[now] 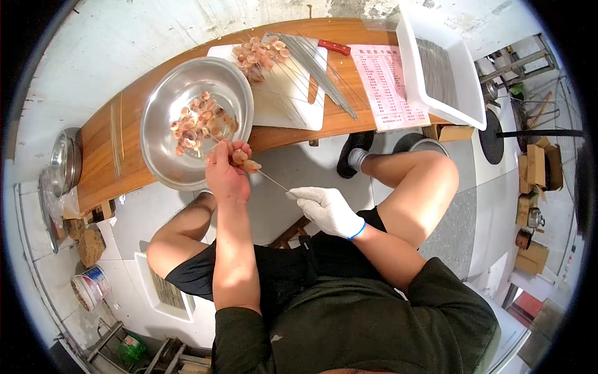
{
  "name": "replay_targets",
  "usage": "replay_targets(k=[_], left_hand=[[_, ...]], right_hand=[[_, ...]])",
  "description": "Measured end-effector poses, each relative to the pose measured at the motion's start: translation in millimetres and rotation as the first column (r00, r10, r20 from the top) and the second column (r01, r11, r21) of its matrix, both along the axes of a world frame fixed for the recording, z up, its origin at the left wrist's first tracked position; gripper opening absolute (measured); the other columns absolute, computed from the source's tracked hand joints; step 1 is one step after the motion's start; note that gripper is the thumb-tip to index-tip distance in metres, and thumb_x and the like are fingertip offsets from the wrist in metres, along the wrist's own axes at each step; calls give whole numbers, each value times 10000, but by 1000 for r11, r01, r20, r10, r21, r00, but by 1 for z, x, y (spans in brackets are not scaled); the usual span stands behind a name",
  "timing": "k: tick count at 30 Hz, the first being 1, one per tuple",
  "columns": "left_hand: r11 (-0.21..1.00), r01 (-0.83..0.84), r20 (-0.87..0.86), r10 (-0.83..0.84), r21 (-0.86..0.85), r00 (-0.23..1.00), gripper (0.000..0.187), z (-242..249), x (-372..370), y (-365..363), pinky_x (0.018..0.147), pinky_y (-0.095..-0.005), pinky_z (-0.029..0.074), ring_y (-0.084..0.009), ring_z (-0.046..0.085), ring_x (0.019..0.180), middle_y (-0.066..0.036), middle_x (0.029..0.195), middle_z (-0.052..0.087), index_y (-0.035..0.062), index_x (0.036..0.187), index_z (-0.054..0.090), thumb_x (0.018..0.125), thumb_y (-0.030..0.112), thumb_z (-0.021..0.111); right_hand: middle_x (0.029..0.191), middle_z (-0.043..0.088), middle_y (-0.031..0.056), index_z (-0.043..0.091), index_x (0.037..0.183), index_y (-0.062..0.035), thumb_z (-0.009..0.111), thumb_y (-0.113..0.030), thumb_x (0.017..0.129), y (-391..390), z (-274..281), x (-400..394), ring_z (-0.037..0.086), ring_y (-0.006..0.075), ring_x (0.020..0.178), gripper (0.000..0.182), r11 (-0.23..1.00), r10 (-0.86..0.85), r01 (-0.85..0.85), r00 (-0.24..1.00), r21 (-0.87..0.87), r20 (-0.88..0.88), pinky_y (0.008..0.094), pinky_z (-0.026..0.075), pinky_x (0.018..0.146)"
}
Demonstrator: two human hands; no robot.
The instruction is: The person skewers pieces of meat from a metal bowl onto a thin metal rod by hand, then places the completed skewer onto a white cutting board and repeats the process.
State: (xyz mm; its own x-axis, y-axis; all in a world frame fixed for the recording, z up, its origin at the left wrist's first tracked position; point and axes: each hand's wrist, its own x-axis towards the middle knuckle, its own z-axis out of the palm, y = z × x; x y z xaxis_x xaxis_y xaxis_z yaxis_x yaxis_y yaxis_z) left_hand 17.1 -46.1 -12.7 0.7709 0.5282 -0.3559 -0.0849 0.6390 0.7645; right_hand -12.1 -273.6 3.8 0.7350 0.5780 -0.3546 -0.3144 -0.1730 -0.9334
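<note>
Head view: skewer (271, 179) between both hands (327, 210)

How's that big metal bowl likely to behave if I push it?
The bowl is probably light for its size, being thin-rimmed and mostly bare inside. It could tip if pushed nearer, since it juts past the table.

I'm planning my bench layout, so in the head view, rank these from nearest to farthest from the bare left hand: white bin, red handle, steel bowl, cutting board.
From the left hand:
1. Steel bowl, right by the hand.
2. Cutting board, just right of the bowl.
3. Red handle, past the board's right edge.
4. White bin, farthest right.
</note>
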Motion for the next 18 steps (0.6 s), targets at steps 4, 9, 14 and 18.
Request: replay_targets(k=[4, 9, 14, 18], left_hand=[[1000, 19, -25, -20, -20, 999, 189, 0, -1, -2, 741, -369, 540, -227, 622, 841, -106, 936, 635, 13, 1006, 588, 985, 194, 537], [997, 49, -160, -40, 55, 986, 353, 21, 11, 39, 840, -367, 530, -245, 653, 917, -126, 1044, 664, 15, 1192, 548, 1017, 311, 467], [902, 138, -337, 9, 410, 941, 251, 25, 22, 153, 702, -278, 555, -182, 666, 805, -90, 956, 669, -13, 1116, 582, 992, 202, 545], [559, 596, -623, -171, 576, 763, 228, 1, 40, 190, 648, -290, 509, -175, 655, 727, -84, 777, 681, -25, 929, 675, 924, 198, 632]], right_hand=[[763, 610, 32, 638, 1195, 21, 543, -117, 943, 0, 1, 3, 491, 81, 650, 302, 1000, 4, -4, 1000, -18, -20, 248, 458, 617], [714, 558, 6, 612, 1238, 17, 524, -120, 954, -8, 7, 12, 459, 71, 625, 327, 996, -79, 84, 988, 32, -132, 234, 436, 586], [692, 528, -15, 607, 1236, 34, 516, -118, 958, -15, 2, 16, 444, 55, 612, 329, 990, -133, 139, 976, 22, -173, 222, 410, 557], [695, 531, -15, 616, 1224, 30, 517, -113, 957, -10, 4, 22, 446, 54, 614, 319, 990, -130, 139, 970, 29, -205, 220, 417, 566]])
